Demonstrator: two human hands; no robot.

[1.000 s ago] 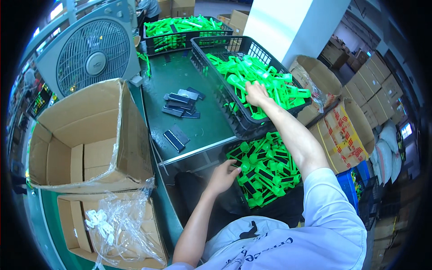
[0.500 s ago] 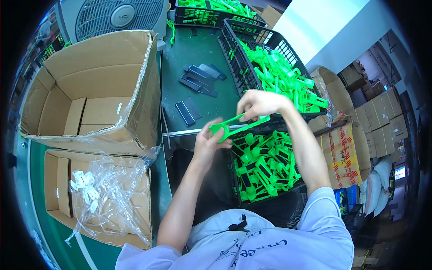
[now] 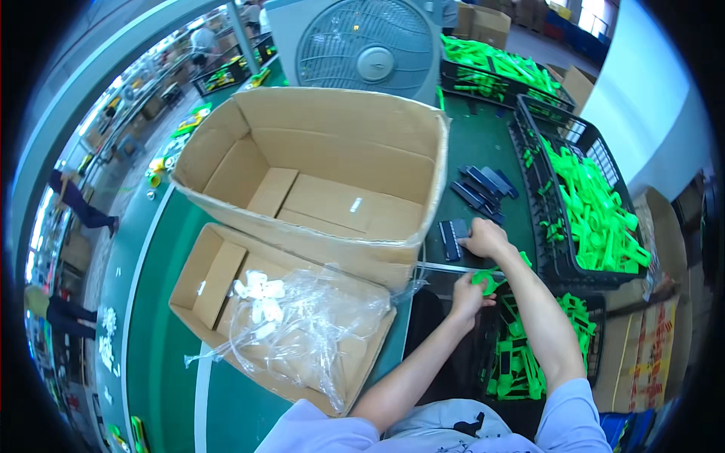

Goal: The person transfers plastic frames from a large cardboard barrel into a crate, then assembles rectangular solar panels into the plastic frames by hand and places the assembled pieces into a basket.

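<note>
Presently, right grip (image 3: 489, 239) had shifted from green piece (image 3: 489, 282), which left grip (image 3: 467, 297) clasped nearer wearer, to dark strip (image 3: 448, 235) on surface (image 3: 479, 142); right grip partly curled, hold on strip indeterminable; work thus involved both parts.

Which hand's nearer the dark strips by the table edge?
Right. Right hand is on or just over the strips; left hand is farther, lower in view, holding a green piece.
</note>
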